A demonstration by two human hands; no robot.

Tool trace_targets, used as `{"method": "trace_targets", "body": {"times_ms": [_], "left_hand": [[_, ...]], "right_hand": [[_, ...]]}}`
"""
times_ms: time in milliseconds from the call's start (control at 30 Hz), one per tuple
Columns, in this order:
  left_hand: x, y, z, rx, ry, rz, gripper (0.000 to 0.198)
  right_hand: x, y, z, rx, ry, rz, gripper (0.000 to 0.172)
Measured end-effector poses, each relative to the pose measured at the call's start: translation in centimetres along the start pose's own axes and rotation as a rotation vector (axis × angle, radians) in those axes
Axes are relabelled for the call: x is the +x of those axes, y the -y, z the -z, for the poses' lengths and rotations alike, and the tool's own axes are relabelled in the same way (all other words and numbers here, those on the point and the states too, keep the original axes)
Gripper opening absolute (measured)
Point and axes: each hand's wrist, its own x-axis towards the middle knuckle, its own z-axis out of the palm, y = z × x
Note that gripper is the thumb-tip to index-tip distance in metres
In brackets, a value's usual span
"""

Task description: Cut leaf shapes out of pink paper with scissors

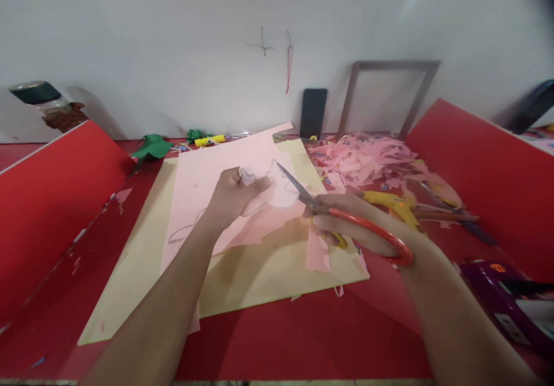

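Observation:
My left hand (pixel 234 195) is closed on a small pink paper piece (pixel 270 193), pinching it up over the large pink sheet (pixel 203 190). My right hand (pixel 355 224) grips orange-handled scissors (pixel 333 210), blades pointing up and left toward the held paper, their tips near its upper edge. The pink sheet lies on a cream-yellow board (pixel 259 270) on the red table (pixel 303 334).
A heap of pink paper scraps (pixel 363 158) and a yellow glue gun (pixel 396 204) lie at the right. Red partition walls stand left (pixel 47 201) and right (pixel 485 167). Green paper (pixel 152 146), a dark phone (pixel 313 112) and an empty frame (pixel 389 68) sit by the back wall. A purple object (pixel 506 293) is at the right edge.

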Motion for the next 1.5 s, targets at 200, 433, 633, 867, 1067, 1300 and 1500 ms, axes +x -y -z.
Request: {"method": "trace_targets", "body": {"times_ms": [200,433,633,867,1067,1300,1500], "left_hand": [[0.6,1.3,0.5,-0.103,-0.063,-0.041,0.027],[0.3,1.1,0.4,-0.069,0.000,0.015,0.025],[0.3,0.9,0.3,-0.014,0.001,0.025,0.030],[-0.1,0.1,0.2,0.080,-0.022,-0.045,0.041],[-0.5,-0.9,-0.1,0.133,-0.022,-0.054,0.041],[-0.5,-1.0,0.1,0.088,-0.031,-0.101,0.042],[-0.3,-1.2,-0.2,0.046,-0.059,-0.151,0.038]], "right_hand": [[0.1,0.1,-0.2,0.013,0.002,-0.011,0.034],[0.1,0.0,0.0,0.025,0.004,-0.005,0.035],[0.2,-0.3,0.1,0.032,0.022,0.010,0.034],[0.3,-0.4,-0.3,0.012,0.015,0.022,0.031],[0.4,-0.1,-0.8,0.010,-0.003,0.024,0.034],[0.4,0.1,-0.9,0.098,0.005,-0.006,0.037],[0.9,-0.9,-1.3,0.191,0.041,0.003,0.034]]}}
